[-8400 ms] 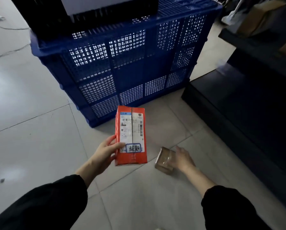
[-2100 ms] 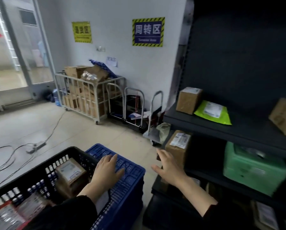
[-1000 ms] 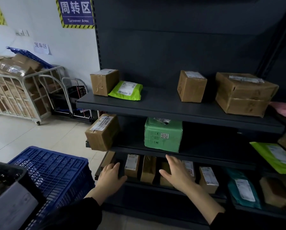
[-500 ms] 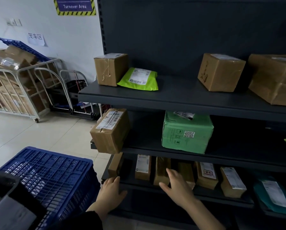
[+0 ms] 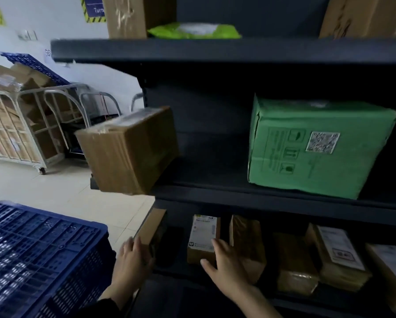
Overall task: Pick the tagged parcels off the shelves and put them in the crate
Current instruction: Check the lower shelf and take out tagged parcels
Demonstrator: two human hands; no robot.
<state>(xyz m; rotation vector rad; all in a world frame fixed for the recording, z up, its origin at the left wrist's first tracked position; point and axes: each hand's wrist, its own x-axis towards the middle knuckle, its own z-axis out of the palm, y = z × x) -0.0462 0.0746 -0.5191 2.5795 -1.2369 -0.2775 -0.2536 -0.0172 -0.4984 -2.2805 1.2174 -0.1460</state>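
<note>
A person's right hand (image 5: pixel 224 265), fingers flat, touches a white-labelled parcel (image 5: pixel 203 237) on the lowest shelf (image 5: pixel 183 275), right of the blue crate (image 5: pixel 43 249); left hand (image 5: pixel 135 257), fingers straight, rests against a brown parcel (image 5: pixel 151 227) nearer the crate.

Matt dark painted metal for the shelves (image 5: pixel 215 51), brown cardboard under shiny clear tape on the brown box (image 5: pixel 128 150), creased green card on the green box (image 5: pixel 318 148) — glossy lime plastic film on the mailer (image 5: pixel 192 31), moulded blue plastic lattice for the crate (image 5: pixel 43 249), bare silvery metal tube on the roll cage (image 5: pixel 20 128).
</note>
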